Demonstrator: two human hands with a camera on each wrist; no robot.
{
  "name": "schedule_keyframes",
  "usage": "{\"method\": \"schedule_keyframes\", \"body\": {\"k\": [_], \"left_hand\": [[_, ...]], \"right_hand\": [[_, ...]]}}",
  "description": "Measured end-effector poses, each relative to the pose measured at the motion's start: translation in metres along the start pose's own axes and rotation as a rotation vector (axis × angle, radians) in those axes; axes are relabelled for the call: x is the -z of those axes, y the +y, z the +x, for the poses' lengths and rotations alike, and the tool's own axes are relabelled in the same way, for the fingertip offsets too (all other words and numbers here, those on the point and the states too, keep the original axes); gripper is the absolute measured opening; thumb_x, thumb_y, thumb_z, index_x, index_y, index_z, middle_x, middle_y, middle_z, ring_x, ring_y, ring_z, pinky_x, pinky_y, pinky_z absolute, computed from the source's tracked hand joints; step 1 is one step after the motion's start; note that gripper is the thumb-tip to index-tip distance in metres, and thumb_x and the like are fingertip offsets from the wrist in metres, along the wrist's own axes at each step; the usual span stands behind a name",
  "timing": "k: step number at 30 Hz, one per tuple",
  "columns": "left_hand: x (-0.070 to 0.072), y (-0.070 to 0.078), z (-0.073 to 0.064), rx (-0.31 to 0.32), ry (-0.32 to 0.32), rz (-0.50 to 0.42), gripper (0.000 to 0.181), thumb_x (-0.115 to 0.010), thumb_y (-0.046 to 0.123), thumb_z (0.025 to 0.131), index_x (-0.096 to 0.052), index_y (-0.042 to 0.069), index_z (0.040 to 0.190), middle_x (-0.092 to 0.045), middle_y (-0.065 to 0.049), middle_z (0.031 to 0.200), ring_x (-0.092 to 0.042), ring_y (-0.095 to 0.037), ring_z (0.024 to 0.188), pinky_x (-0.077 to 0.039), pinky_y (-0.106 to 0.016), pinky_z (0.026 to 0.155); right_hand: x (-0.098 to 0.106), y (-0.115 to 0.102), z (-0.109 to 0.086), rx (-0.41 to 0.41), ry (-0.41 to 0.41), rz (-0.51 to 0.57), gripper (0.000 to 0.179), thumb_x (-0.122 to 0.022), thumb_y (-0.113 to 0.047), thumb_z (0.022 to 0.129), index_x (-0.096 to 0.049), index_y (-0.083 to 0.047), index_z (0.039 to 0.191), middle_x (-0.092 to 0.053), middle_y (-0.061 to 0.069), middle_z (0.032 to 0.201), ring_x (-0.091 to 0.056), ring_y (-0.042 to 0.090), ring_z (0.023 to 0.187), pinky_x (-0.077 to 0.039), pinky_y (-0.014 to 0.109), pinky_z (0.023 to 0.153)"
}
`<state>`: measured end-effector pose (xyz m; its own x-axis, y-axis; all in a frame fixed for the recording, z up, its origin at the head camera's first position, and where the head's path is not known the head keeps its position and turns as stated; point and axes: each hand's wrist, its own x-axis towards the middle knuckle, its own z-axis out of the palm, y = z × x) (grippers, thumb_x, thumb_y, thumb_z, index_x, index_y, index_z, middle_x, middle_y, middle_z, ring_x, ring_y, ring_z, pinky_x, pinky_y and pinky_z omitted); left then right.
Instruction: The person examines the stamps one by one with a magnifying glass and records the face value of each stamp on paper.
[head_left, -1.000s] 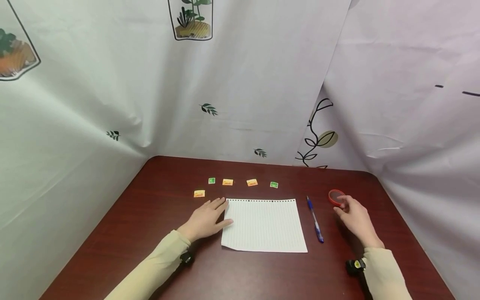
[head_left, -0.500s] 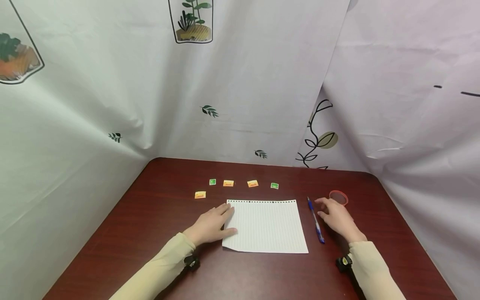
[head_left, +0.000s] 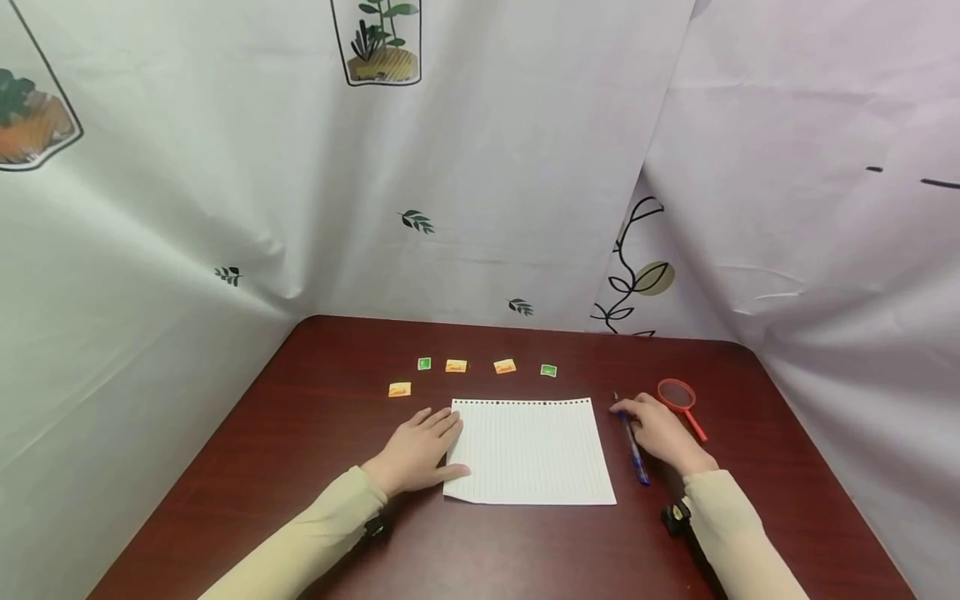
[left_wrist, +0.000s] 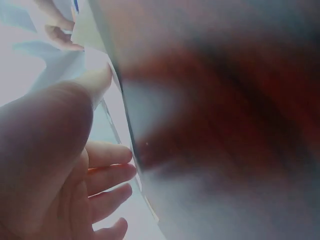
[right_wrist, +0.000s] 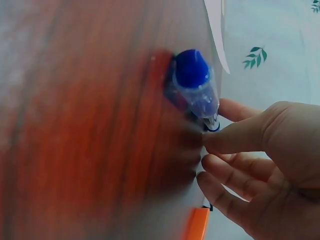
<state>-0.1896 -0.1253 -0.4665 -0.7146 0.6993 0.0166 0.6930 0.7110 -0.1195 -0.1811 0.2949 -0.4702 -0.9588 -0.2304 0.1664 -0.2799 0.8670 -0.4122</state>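
My left hand [head_left: 417, 454] rests flat with spread fingers on the left edge of a lined sheet of paper [head_left: 532, 454], its thumb over the page. Right of the sheet, a blue pen [head_left: 637, 462] lies on the table. My right hand [head_left: 660, 431] is at the pen's upper part, thumb on one side and index finger reaching across it, pinching it. In the right wrist view the pen's blue end [right_wrist: 192, 68] points toward the camera, and the other fingers of the right hand [right_wrist: 265, 160] lie loosely bent below.
A red magnifying glass [head_left: 677, 395] lies just beyond the right hand. Several small orange and green stamp-like papers, among them an orange one [head_left: 400, 389] and a green one [head_left: 548, 370], lie behind the sheet. White patterned cloth [head_left: 487, 167] hangs around the dark red table [head_left: 525, 550].
My right hand has moved left, from beside the magnifying glass to the pen, uncovering the glass's handle. My left hand stays at the paper's left edge. The pen lies in the same place.
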Motion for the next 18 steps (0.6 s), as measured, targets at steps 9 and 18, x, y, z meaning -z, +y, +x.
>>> {"method": "schedule_keyframes", "body": {"k": [9,18], "left_hand": [[0.004,-0.0025,-0.002,0.003,0.036,0.082,0.074,-0.055,0.063,0.095,-0.059,0.003,0.139,-0.059,-0.013,0.142,-0.051,-0.028,0.135,-0.037,-0.045,0.112],[0.0019,0.0003,-0.0012,0.037,-0.01,0.027,0.077,-0.053,0.063,0.097,-0.056,0.001,0.142,-0.056,-0.015,0.144,-0.05,-0.03,0.137,-0.039,-0.043,0.111]], "right_hand": [[0.0035,-0.0059,0.004,0.013,-0.027,-0.034,0.026,-0.065,0.007,0.088,-0.074,-0.004,0.109,-0.063,0.012,0.099,-0.064,0.027,0.088,-0.054,0.049,0.081],[0.0061,-0.0056,0.0059,0.0,-0.056,-0.063,0.016,-0.074,0.001,0.087,-0.071,-0.004,0.102,-0.061,0.009,0.094,-0.063,0.025,0.086,-0.055,0.05,0.081]]}}
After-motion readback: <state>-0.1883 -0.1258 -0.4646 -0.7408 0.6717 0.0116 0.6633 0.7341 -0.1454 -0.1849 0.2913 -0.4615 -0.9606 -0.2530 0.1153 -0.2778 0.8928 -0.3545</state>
